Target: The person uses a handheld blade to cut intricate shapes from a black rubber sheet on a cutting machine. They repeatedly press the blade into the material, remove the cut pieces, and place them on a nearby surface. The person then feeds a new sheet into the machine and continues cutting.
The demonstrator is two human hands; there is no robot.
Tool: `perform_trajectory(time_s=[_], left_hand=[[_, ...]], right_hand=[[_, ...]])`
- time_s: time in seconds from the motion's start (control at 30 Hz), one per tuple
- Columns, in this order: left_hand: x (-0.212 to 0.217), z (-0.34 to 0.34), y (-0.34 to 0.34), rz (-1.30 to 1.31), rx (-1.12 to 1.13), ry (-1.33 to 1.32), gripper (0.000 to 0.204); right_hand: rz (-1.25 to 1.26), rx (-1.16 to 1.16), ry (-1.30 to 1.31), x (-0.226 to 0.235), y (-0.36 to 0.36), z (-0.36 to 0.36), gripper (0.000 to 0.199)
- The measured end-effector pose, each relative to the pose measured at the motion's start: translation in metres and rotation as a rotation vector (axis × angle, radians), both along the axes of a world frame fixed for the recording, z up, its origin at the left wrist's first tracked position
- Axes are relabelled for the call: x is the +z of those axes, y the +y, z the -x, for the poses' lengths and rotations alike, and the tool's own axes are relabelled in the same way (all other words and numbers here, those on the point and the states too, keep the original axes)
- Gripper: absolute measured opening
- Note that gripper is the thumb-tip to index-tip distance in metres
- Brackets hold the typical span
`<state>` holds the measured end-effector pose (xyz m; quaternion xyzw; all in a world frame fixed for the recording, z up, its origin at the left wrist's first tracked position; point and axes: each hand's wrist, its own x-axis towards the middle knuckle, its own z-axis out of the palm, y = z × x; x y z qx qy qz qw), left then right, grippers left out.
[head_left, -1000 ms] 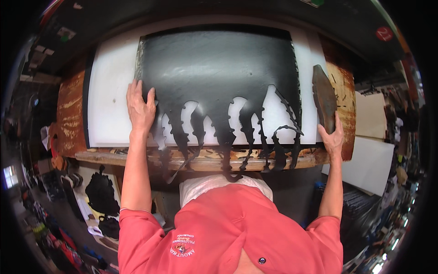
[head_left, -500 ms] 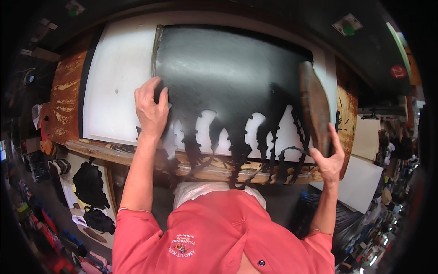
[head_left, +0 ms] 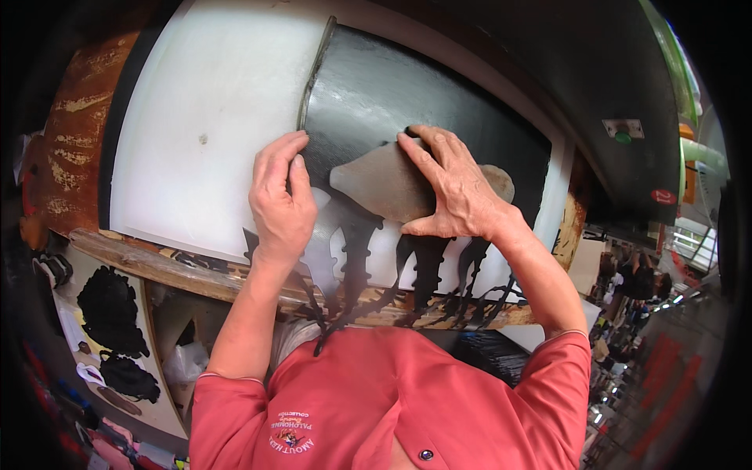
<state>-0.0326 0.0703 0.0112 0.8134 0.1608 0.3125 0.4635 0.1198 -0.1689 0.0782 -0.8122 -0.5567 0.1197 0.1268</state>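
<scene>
Clasping a grey-brown, sole-shaped plate [head_left: 376,182], the right hand [head_left: 462,184] spreads its fingers over the far side with the thumb at the near side, a wide hold that probably keeps the long, flat piece level. The plate lies crosswise, one end toward the left hand [head_left: 282,204], over the near part of a black sheet [head_left: 392,86]; whether it rests on the sheet or hovers just above, I cannot tell. The sheet covers the right part of a white board [head_left: 196,94], leaving bare the stretch toward the board's left edge. Ragged strips [head_left: 356,251] run from the sheet past the board's near edge and over a wooden rail [head_left: 157,262], probably drooping because nothing beyond the rail carries them. The left hand, fingers bent and thumb apart, is at the sheet's left side, perhaps to steady it; whether it pinches the sheet is unclear. Beyond the board's far right corner, a dark overhead panel [head_left: 540,74] carries a green button [head_left: 623,137].
</scene>
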Motion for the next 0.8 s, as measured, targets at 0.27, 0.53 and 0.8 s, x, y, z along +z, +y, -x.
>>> perform_trajectory(time_s=[0.27,0.53,0.8], left_hand=[[0.000,-0.003,0.004,0.033,-0.008,-0.064,0.023],[-0.003,-0.002,0.003,0.029,-0.026,-0.040,0.023],[0.003,-0.008,0.002,-0.197,-0.109,0.029,0.032]], right_hand=[[0.177,0.244,-0.033,0.043,0.026,0.007,0.118],[0.464,0.273,-0.258,0.088,-0.044,0.014,0.090],[-0.093,-0.831,-0.068,-0.027,-0.014,0.114,0.112]])
